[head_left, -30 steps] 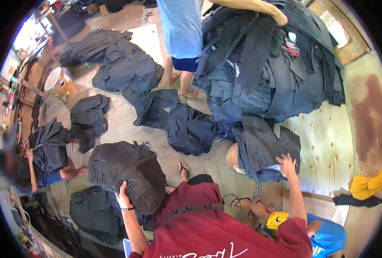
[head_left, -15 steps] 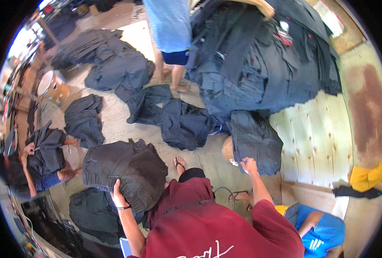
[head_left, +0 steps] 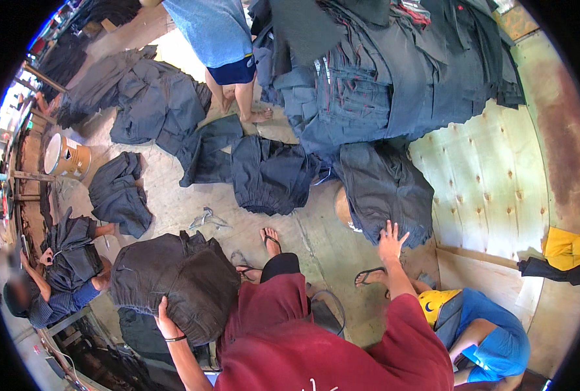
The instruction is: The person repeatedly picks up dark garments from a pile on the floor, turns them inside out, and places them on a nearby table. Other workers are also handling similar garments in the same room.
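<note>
Right hand, mine [head_left: 390,246]: one, fingers now spread where half a second ago they were bunched on the cloth; contact, I judge, has gone from grasp to light touch.
Dark garments [head_left: 389,186]: under those fingertips, draped over a round drum [head_left: 344,207].
Left hand, mine [head_left: 168,324]: one, at the near edge of a bulky dark bundle [head_left: 172,280] as before; fingers partly hidden, closure I cannot tell.
Beyond: gathered dark garment [head_left: 269,179], floor; large garment heap [head_left: 427,81], behind.
</note>
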### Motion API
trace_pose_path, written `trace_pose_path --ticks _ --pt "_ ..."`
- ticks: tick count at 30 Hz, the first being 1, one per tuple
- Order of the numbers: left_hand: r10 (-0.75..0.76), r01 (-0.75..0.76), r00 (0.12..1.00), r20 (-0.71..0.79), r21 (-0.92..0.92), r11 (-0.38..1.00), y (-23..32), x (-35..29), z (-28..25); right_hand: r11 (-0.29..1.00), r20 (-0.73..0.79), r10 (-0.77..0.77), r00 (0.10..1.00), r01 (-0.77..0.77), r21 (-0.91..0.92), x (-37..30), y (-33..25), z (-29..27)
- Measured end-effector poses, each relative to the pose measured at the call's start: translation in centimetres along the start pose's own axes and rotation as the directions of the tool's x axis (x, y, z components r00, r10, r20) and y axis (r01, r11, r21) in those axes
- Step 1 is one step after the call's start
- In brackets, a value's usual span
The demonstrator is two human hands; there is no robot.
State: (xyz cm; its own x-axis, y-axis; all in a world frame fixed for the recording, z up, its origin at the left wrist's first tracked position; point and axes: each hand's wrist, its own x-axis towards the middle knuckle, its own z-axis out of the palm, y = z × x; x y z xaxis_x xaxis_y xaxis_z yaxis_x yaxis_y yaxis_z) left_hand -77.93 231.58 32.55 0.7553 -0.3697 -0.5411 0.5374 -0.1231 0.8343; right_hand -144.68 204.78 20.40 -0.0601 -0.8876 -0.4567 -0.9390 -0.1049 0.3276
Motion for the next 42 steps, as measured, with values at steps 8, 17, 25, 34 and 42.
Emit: trace_pose_path --ticks 8,17,25,34,42 --pt "-0.041 0.045 0.998 0.04 -0.102 0.994 -0.6 -0.3 1.5 0.908 -0.698 -0.186 0.691 0.393 0.147 2.4 0.7 -17.8" --pt "0.042 -0.065 0.993 -0.112 -0.218 0.974 -1.6 -1.8 2.0 0.629 -0.598 -0.634 0.49 0.777 -0.029 3.7 -12.3 -34.8" --pt "0.029 -0.084 0.963 -0.269 -0.195 0.977 -2.2 -3.1 1.7 0.45 -0.403 -0.841 0.36 0.88 -0.154 12.6 -21.7 -34.1" --pt "-0.036 -0.057 0.927 -0.373 -0.237 0.97 -3.6 -4.7 0.2 0.355 -0.266 -0.925 0.272 0.868 -0.347 12.4 -31.9 -31.8" --pt "-0.005 -0.078 0.963 -0.269 -0.296 0.952 -3.3 -5.0 1.3 -0.007 -0.212 -0.968 0.135 0.828 0.561 -9.7 -47.5 -23.4"
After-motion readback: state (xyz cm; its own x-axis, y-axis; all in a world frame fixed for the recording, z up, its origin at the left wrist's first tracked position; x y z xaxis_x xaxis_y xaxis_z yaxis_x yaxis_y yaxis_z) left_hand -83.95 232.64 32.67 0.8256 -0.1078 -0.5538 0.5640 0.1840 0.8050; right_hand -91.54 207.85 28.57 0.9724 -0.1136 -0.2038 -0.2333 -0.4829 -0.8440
